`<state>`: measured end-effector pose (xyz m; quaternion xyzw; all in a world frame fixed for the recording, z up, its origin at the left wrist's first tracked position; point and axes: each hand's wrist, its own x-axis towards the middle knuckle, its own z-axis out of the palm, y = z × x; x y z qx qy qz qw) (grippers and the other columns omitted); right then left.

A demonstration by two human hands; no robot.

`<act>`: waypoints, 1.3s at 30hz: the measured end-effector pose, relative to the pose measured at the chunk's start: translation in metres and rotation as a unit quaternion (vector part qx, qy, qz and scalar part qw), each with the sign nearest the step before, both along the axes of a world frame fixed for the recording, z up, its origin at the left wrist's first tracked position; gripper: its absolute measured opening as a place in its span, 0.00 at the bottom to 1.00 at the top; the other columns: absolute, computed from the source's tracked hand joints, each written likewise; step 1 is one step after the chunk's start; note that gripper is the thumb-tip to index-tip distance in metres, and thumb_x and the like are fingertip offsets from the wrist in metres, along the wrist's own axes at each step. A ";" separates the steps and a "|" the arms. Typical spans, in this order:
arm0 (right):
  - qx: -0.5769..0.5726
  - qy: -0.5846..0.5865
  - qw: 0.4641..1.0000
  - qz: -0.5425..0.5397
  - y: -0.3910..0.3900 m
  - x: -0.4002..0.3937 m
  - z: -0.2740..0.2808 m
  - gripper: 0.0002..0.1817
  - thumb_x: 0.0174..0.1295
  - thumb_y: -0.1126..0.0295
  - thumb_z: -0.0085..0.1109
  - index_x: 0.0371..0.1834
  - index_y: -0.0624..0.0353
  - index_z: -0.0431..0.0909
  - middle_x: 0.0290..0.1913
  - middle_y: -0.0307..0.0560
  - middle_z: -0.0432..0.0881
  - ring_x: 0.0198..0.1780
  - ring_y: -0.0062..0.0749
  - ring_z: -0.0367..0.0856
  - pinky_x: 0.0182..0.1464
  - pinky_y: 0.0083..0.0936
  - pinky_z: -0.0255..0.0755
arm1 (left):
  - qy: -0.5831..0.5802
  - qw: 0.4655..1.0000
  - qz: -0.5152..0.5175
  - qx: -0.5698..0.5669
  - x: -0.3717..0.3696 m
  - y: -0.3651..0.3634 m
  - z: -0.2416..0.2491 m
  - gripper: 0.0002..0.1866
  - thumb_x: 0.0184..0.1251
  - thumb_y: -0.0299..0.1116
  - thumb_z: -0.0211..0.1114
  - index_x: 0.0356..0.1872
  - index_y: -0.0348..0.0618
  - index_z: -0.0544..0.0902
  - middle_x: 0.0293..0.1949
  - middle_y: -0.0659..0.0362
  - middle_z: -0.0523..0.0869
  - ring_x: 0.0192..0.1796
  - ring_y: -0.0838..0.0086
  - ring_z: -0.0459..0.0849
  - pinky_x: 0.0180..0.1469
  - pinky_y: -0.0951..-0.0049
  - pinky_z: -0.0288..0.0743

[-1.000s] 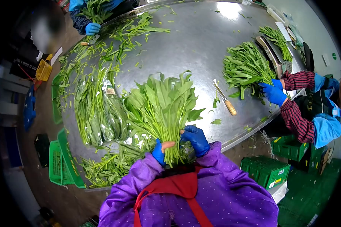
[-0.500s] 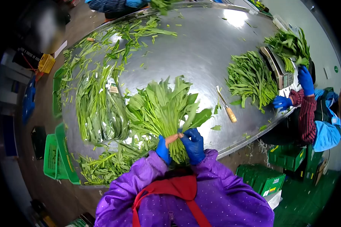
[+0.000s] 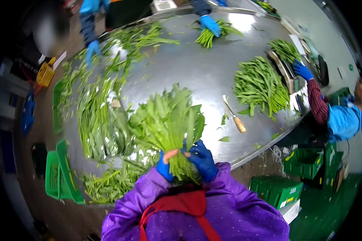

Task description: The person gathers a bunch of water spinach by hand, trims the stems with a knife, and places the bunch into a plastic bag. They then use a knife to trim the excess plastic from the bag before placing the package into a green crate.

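A thick bunch of long-leaved greens (image 3: 169, 120) stands in front of my body, leaves pointing away and cut stems toward me. My left hand (image 3: 165, 165), in a blue glove with the thumb bare, is wrapped round the stems from the left. On the right side of the stems, my right hand (image 3: 202, 160), also blue-gloved, has its fingers bent and pressed against the bunch. What its fingertips pinch is too small to make out. A knife with a wooden handle (image 3: 239, 124) lies on the metal table to the right of the bunch.
Bagged greens (image 3: 100, 120) and loose greens (image 3: 112, 182) lie to my left. More greens (image 3: 259, 86) sit beside a scale (image 3: 287, 76), where a co-worker's gloved hand (image 3: 303, 70) reaches. Across the metal table (image 3: 169, 66), another co-worker's hand (image 3: 210, 25) is on a bunch. Green crates (image 3: 58, 174) stand left.
My hands and the bunch appear slightly further left and lower in view. The far co-worker's hands have come over the table, one on a bunch. The right co-worker's hand has moved onto the scale's greens.
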<state>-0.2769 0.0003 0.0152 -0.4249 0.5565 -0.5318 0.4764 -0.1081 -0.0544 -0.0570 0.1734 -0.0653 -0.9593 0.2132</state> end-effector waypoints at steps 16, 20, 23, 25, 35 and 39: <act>0.069 -0.334 0.940 0.017 0.007 -0.030 -0.005 0.17 0.63 0.70 0.52 0.54 0.64 0.72 0.49 0.39 0.77 0.53 0.24 0.71 0.59 0.23 0.61 | 0.039 0.987 0.158 -0.010 -0.035 -0.026 0.083 0.28 0.57 0.42 0.60 0.59 0.43 0.68 0.42 0.62 0.78 0.45 0.70 0.76 0.57 0.59 0.67; 0.079 -0.282 0.956 -0.029 0.011 -0.042 -0.009 0.15 0.64 0.68 0.51 0.50 0.65 0.74 0.47 0.42 0.78 0.51 0.24 0.73 0.58 0.23 0.63 | -0.030 0.982 0.181 -0.042 -0.034 -0.033 0.086 0.28 0.54 0.41 0.58 0.57 0.41 0.69 0.44 0.53 0.80 0.47 0.63 0.79 0.55 0.57 0.73; 0.032 -0.263 0.958 -0.109 -0.001 -0.047 0.009 0.14 0.64 0.68 0.52 0.48 0.65 0.75 0.43 0.41 0.80 0.48 0.24 0.75 0.56 0.22 0.64 | -0.152 0.973 0.164 -0.065 -0.034 -0.033 0.072 0.24 0.57 0.40 0.54 0.54 0.37 0.70 0.44 0.53 0.79 0.44 0.59 0.80 0.51 0.59 0.76; -0.021 -0.245 0.953 -0.177 -0.011 -0.052 0.021 0.14 0.64 0.67 0.51 0.47 0.65 0.74 0.43 0.41 0.79 0.48 0.24 0.73 0.56 0.23 0.64 | -0.121 0.979 0.159 -0.052 -0.022 -0.029 0.045 0.25 0.57 0.41 0.54 0.54 0.38 0.69 0.48 0.50 0.78 0.47 0.57 0.79 0.51 0.59 0.75; -0.190 0.127 0.973 -0.012 -0.022 -0.017 0.000 0.16 0.59 0.70 0.54 0.51 0.60 0.73 0.56 0.54 0.66 0.59 0.45 0.64 0.60 0.36 0.56 | -0.040 0.988 0.145 -0.022 -0.050 -0.020 0.087 0.31 0.56 0.47 0.57 0.59 0.42 0.66 0.53 0.52 0.74 0.51 0.61 0.75 0.51 0.61 0.72; -0.191 0.186 0.963 -0.029 -0.015 -0.022 0.009 0.19 0.58 0.73 0.55 0.54 0.61 0.72 0.59 0.52 0.65 0.60 0.43 0.62 0.61 0.35 0.55 | 0.002 0.990 0.138 -0.006 -0.043 -0.027 0.075 0.29 0.57 0.48 0.56 0.57 0.42 0.69 0.49 0.53 0.78 0.48 0.64 0.76 0.51 0.62 0.71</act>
